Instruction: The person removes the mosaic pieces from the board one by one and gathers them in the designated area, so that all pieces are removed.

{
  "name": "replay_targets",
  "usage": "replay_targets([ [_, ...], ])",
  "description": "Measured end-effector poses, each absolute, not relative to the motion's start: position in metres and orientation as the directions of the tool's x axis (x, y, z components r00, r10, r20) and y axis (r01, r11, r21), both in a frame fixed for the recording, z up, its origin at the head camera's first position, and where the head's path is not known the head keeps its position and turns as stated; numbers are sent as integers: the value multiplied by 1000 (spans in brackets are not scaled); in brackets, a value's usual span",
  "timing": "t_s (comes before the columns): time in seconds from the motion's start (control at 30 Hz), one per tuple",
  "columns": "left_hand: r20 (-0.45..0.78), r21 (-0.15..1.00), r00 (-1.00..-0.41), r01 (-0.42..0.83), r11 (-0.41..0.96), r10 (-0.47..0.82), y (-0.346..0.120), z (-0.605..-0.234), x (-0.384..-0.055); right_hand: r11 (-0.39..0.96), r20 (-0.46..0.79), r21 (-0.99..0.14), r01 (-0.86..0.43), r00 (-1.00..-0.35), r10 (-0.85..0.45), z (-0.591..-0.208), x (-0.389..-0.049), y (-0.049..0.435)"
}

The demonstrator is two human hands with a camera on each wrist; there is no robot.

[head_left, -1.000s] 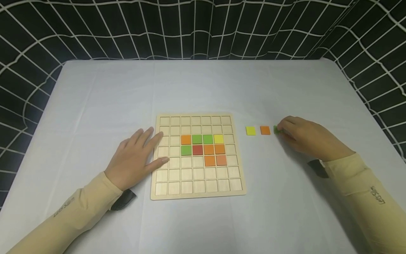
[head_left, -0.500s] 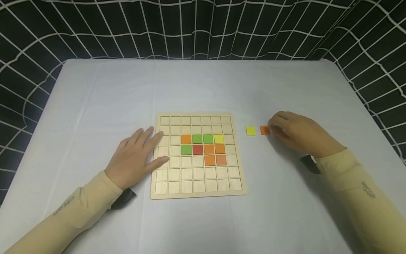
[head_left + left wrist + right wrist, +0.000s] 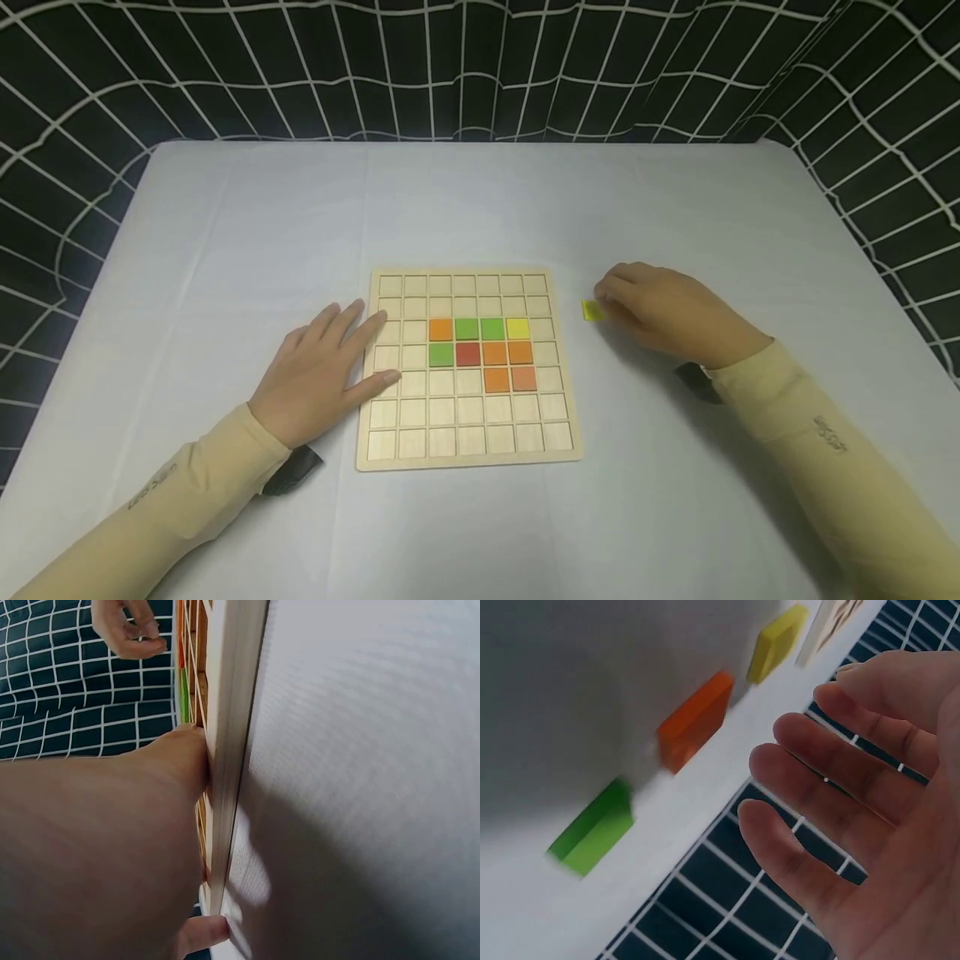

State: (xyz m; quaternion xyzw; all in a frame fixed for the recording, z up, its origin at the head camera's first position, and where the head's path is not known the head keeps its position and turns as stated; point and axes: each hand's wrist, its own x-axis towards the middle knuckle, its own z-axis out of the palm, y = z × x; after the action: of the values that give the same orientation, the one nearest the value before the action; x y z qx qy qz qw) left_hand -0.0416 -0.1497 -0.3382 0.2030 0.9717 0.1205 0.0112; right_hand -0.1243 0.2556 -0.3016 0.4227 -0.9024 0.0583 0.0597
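Observation:
A square wooden grid board [image 3: 468, 463] lies on the table with several coloured tiles set in its cells. My left hand [image 3: 309, 383] rests on its left edge with fingers spread, the thumb and forefinger over the outer cells. In the head view my right hand [image 3: 667, 312] is right of the board, partly covering a loose yellow tile [image 3: 590, 311]. The right wrist view has this hand with loosely bent fingers and nothing between them. Beside it, in a row, are the yellow tile, an orange tile [image 3: 695, 721] and a green tile [image 3: 596, 832].
A white cloth covers the table [image 3: 480, 208]. Black fabric with a white grid [image 3: 480, 67] stands behind and at both sides. On the board, the orange, green, yellow and red tiles [image 3: 467, 354] are grouped around the middle and right cells.
My right hand has moved left along the loose tiles, from the green one past the orange one to the yellow one. The left hand and the board have stayed put.

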Motion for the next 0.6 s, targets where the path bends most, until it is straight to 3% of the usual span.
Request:
replay_targets([
  [0.6, 10, 254, -920, 381, 889, 391, -150, -338, -41, 519, 151, -63, -852, -523, -839, -308, -122, 201],
])
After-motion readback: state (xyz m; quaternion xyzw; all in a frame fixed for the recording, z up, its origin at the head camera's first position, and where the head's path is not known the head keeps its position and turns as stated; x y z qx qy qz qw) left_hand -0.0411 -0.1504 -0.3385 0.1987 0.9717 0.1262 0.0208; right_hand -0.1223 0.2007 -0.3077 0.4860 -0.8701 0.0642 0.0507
